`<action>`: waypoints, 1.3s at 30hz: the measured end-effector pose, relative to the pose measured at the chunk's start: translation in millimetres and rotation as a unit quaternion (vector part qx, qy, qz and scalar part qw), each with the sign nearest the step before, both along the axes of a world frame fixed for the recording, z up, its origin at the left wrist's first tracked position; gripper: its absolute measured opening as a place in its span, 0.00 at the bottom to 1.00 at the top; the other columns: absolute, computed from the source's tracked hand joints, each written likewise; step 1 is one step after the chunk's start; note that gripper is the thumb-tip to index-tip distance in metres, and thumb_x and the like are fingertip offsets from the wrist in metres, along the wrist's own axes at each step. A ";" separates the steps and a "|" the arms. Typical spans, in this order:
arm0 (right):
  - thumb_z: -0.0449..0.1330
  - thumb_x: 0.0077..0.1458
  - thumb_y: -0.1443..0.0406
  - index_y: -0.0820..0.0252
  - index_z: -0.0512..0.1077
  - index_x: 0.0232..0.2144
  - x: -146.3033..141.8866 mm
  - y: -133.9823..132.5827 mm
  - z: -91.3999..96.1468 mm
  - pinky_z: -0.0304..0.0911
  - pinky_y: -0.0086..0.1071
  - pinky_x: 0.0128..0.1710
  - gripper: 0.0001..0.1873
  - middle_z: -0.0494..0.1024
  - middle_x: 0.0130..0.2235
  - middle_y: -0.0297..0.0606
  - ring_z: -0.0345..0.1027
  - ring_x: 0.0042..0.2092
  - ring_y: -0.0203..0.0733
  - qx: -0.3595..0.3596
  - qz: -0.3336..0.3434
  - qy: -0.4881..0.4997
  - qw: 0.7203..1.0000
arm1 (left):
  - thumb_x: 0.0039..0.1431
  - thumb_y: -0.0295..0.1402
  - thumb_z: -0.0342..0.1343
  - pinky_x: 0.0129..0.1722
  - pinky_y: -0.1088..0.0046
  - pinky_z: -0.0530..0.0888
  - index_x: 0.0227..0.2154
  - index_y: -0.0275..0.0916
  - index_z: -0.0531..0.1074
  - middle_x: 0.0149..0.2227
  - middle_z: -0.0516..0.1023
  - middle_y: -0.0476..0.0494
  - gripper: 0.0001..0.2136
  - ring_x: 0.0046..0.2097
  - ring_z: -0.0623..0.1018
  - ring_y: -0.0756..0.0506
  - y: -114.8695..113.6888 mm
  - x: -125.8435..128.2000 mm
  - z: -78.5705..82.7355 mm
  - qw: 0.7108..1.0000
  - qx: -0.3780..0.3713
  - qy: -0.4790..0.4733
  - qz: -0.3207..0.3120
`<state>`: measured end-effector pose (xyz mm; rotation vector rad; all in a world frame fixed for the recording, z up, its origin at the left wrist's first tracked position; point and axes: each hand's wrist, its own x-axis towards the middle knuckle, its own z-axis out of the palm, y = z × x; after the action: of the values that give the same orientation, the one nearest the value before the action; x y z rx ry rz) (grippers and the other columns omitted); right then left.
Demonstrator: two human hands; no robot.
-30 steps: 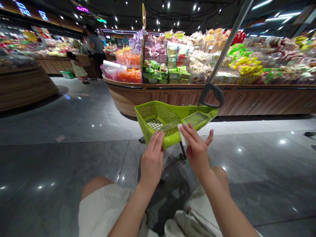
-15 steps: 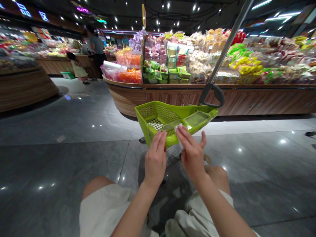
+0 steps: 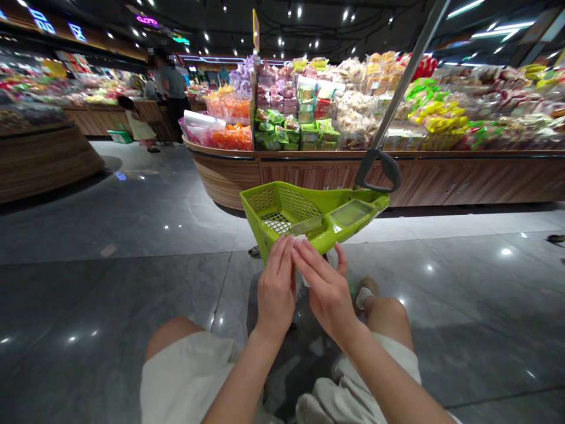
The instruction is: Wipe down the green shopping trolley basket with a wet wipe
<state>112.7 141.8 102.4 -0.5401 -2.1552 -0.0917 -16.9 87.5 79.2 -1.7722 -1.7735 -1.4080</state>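
Note:
My left hand (image 3: 277,288) and my right hand (image 3: 324,288) meet at the fingertips just below the front edge of a lime-green plastic shopping basket (image 3: 282,215). Small bits of a white tissue (image 3: 301,280) show between the hands, and my fingers hide most of it. The right hand's fingers lie over it, and I cannot tell whether the left hand grips it. The hands are close to the basket but do not clearly touch it. The basket sits on a cart with a grey pole and black handle (image 3: 388,168).
A curved wooden counter (image 3: 309,171) piled with bagged snacks stands ahead. Polished grey floor tiles (image 3: 132,235) spread around the cart. My knees and cream shorts (image 3: 185,371) fill the bottom of the view. Two people stand far off at the left.
My hands have moved closer together and lower, away from the basket. The white tissue, earlier plainly visible at my right fingers, is now mostly hidden between them.

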 end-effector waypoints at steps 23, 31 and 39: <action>0.46 0.62 0.76 0.57 0.60 0.65 1.1 2.6 -3.5 0.34 0.40 0.71 0.30 0.72 0.62 0.42 0.63 0.64 0.37 0.019 0.023 0.009 1.000 | 0.64 0.20 0.48 0.64 0.61 0.68 0.68 0.43 0.52 0.63 0.69 0.36 0.31 0.66 0.66 0.44 3.5 0.1 -2.8 1.000 0.020 0.019 0.004; 0.45 0.60 0.76 0.51 0.62 0.64 11.9 26.1 -2.4 0.26 0.49 0.71 0.33 0.72 0.61 0.39 0.63 0.64 0.40 -0.018 -0.097 0.050 0.994 | 0.64 0.19 0.46 0.65 0.60 0.67 0.68 0.44 0.53 0.63 0.69 0.37 0.31 0.66 0.67 0.44 5.5 -0.6 -2.7 0.999 0.009 0.029 0.010; 0.45 0.62 0.75 0.51 0.63 0.62 11.4 22.6 -5.0 0.25 0.45 0.72 0.30 0.74 0.60 0.38 0.66 0.62 0.38 0.018 -0.014 0.019 1.000 | 0.65 0.21 0.47 0.65 0.60 0.68 0.68 0.44 0.53 0.63 0.69 0.36 0.30 0.66 0.67 0.44 5.8 -3.5 -3.1 0.999 0.006 0.036 0.009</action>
<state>124.1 164.3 97.4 -0.5476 -2.1055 -0.1336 -20.4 93.2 76.1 -1.7744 -1.7359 -1.3273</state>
